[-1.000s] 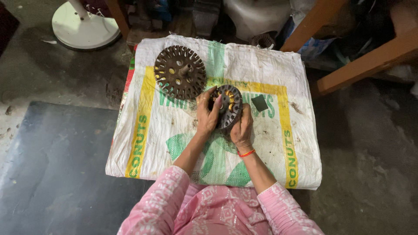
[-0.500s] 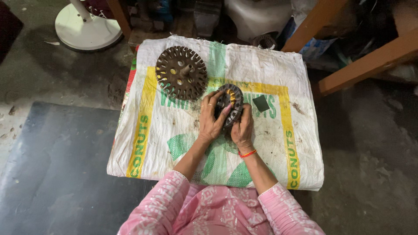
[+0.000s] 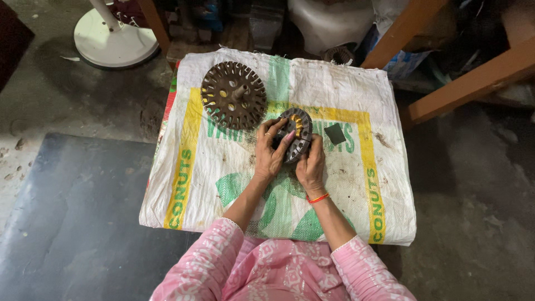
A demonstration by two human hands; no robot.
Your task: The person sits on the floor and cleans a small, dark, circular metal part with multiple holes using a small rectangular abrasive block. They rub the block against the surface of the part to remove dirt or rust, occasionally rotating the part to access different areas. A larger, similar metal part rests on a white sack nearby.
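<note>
Stator ring [image 3: 296,139], the small dark slotted one with yellow inserts showing in its slots, sits tilted between both of my hands over the middle of the woven sack [image 3: 345,95]. My left hand [image 3: 271,151] wraps the ring's near-left edge, fingers curled over its face and clamped on it; my right hand [image 3: 311,165] grips the lower right rim from beneath, thumb pressed to the metal, an orange thread bracelet [image 3: 317,198] at its wrist. Just beside the ring, toward the sack's right border, lies a small dark square piece [image 3: 335,134], apart from my fingers. Up and left of the ring, a larger slotted round disc [image 3: 233,103] with a centre shaft lies flat on the sack, near but not touching my left hand. Beyond the sack's far left corner stands a white round fan base [image 3: 114,42] on the concrete floor [image 3: 56,106], and wooden frame legs [image 3: 471,81] slant past the sack's far right corner.
</note>
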